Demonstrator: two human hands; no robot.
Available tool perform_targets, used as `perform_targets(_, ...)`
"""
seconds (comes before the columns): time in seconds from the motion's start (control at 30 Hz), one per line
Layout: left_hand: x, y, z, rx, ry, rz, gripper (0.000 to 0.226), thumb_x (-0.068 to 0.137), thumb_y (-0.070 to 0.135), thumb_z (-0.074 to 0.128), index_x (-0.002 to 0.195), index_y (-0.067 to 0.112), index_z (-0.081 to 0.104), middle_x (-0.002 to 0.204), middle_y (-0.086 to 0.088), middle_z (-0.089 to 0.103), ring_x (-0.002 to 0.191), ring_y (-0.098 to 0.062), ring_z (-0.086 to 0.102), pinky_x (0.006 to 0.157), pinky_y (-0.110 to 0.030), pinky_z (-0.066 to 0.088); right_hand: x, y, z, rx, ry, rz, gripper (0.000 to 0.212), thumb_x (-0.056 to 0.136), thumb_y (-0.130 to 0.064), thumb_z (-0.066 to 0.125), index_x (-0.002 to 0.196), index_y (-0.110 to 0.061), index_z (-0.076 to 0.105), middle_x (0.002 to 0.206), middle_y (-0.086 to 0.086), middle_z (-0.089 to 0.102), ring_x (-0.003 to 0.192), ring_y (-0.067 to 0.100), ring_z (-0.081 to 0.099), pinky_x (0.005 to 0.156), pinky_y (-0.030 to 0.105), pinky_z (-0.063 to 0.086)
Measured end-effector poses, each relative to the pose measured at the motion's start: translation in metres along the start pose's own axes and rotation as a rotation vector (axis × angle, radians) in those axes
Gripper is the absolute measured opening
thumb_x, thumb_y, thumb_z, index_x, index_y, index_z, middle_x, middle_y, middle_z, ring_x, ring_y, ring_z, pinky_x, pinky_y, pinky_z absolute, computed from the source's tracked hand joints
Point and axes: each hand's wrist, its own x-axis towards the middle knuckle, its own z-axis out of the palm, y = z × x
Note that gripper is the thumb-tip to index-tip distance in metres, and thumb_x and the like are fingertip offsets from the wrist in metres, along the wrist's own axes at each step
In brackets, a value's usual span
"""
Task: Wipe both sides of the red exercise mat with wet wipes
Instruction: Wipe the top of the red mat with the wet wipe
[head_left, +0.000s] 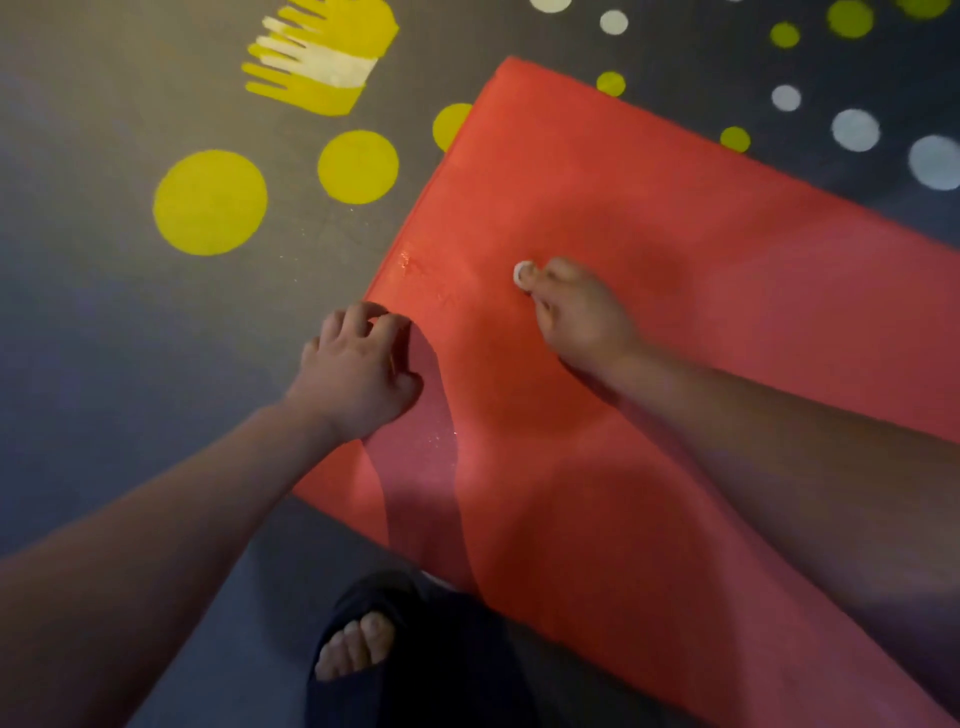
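The red exercise mat (649, 218) lies flat on a grey floor, running from the lower middle to the upper right. My left hand (358, 369) grips the mat's left long edge, fingers curled over it, and the edge is lifted slightly there. My right hand (576, 312) rests on the mat's top surface and holds a small balled-up white wet wipe (521, 273) at its fingertips. Wet glints show on the mat near the left edge.
The grey floor (104, 312) carries painted yellow circles (210, 202) and white dots (855, 130), and a yellow-and-white hand shape (322, 57) at the top. My foot in a dark open-toed slipper (363, 644) stands just off the mat's near end.
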Motion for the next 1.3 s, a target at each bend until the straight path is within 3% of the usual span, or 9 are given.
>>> perform_targets(0.17, -0.03, -0.004, -0.003, 0.103, -0.143, 0.047, 0.066, 0.082, 0.054, 0.061, 0.143, 0.031, 0.047, 0.146, -0.001, 0.038, 0.136, -0.033, 0.035, 0.108, -0.053, 0.041, -0.041, -0.034, 0.002, 0.01, -0.246, -0.289, 0.027, 0.09, -0.001, 0.06, 0.116, -0.005, 0.065, 0.085, 0.012, 0.053, 0.076, 0.03, 0.053, 0.067, 0.039, 0.044)
perform_targets(0.37, -0.061, -0.019, 0.002, 0.211, -0.301, 0.12, 0.097, 0.066, 0.073, 0.032, 0.147, 0.022, 0.045, 0.147, -0.011, 0.041, 0.139, -0.033, 0.037, 0.119, -0.04, 0.029, -0.036, -0.012, -0.006, -0.157, 0.03, 0.224, 0.028, 0.087, 0.002, 0.055, 0.112, -0.002, 0.066, 0.083, 0.022, 0.056, 0.076, 0.042, 0.058, 0.067, 0.044, 0.035)
perform_targets(0.47, -0.075, -0.015, 0.001, 0.235, -0.343, 0.116, 0.088, 0.079, 0.063, 0.046, 0.153, 0.017, 0.039, 0.155, -0.014, 0.034, 0.145, -0.031, 0.032, 0.119, -0.031, 0.024, -0.066, -0.052, 0.017, -0.084, -0.014, 0.081, 0.032, 0.079, 0.007, 0.058, 0.109, -0.001, 0.065, 0.083, 0.019, 0.056, 0.078, 0.04, 0.057, 0.069, 0.04, 0.035)
perform_targets(0.6, -0.08, -0.009, 0.003, 0.196, -0.352, 0.091, 0.099, 0.063, 0.068, 0.038, 0.146, 0.016, 0.049, 0.148, -0.016, 0.042, 0.136, -0.036, 0.044, 0.115, -0.036, 0.035, -0.116, -0.093, 0.03, 0.017, -0.208, -0.144, 0.039, 0.084, -0.001, 0.059, 0.122, -0.007, 0.062, 0.092, 0.012, 0.058, 0.085, 0.033, 0.055, 0.073, 0.036, 0.044)
perform_targets(0.77, -0.069, -0.003, 0.013, 0.208, -0.363, 0.086, 0.096, 0.05, 0.071, 0.026, 0.126, 0.024, 0.063, 0.126, -0.013, 0.059, 0.132, -0.032, 0.047, 0.111, -0.039, 0.041, -0.11, -0.087, 0.019, 0.186, -0.175, 0.156, 0.022, 0.093, -0.015, 0.056, 0.114, -0.014, 0.064, 0.099, 0.01, 0.066, 0.089, 0.029, 0.062, 0.074, 0.031, 0.045)
perform_targets(0.87, -0.066, -0.002, 0.015, 0.226, -0.365, 0.07, 0.095, 0.051, 0.074, 0.026, 0.125, 0.027, 0.063, 0.125, -0.013, 0.058, 0.125, -0.033, 0.053, 0.109, -0.039, 0.043, -0.104, -0.076, 0.006, -0.076, -0.017, 0.363, 0.026, 0.091, -0.036, 0.046, 0.102, -0.014, 0.056, 0.101, 0.014, 0.061, 0.092, 0.038, 0.057, 0.073, 0.043, 0.048)
perform_targets(0.97, -0.064, -0.006, 0.018, 0.248, -0.361, 0.091, 0.096, 0.053, 0.074, 0.026, 0.128, 0.024, 0.061, 0.124, -0.013, 0.061, 0.128, -0.034, 0.051, 0.109, -0.04, 0.043, -0.106, -0.08, 0.005, -0.07, 0.038, 0.3, 0.036, 0.091, -0.037, 0.037, 0.103, -0.011, 0.059, 0.101, 0.016, 0.053, 0.09, 0.037, 0.053, 0.069, 0.043, 0.045)
perform_targets(1.13, -0.065, -0.002, 0.011, 0.29, -0.362, 0.104, 0.099, 0.052, 0.071, 0.023, 0.129, 0.023, 0.062, 0.126, -0.009, 0.062, 0.131, -0.03, 0.047, 0.109, -0.039, 0.041, -0.104, -0.075, 0.02, 0.04, -0.082, 0.092, 0.023, 0.091, -0.022, 0.059, 0.111, -0.01, 0.06, 0.097, 0.017, 0.056, 0.088, 0.04, 0.058, 0.076, 0.047, 0.052)
perform_targets(1.3, -0.069, 0.006, 0.006, 0.274, -0.357, 0.111, 0.099, 0.051, 0.068, 0.019, 0.128, 0.023, 0.063, 0.127, -0.012, 0.061, 0.132, -0.03, 0.046, 0.111, -0.036, 0.04, -0.081, -0.058, 0.018, -0.016, -0.033, 0.204, 0.019, 0.096, -0.021, 0.054, 0.111, -0.011, 0.059, 0.099, 0.017, 0.058, 0.092, 0.041, 0.058, 0.079, 0.048, 0.051)
